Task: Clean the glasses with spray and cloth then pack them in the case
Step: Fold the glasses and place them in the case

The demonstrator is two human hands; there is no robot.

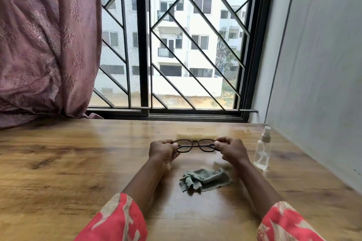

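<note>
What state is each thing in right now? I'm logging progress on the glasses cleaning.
glasses: held above the table, one end pinched in each hand
left hand: grips the left end
right hand: grips the right end
cloth: crumpled, lying untouched on the table
spray bottle: upright, capped, untouched
pale case: behind the glasses; open or closed unclear
</note>
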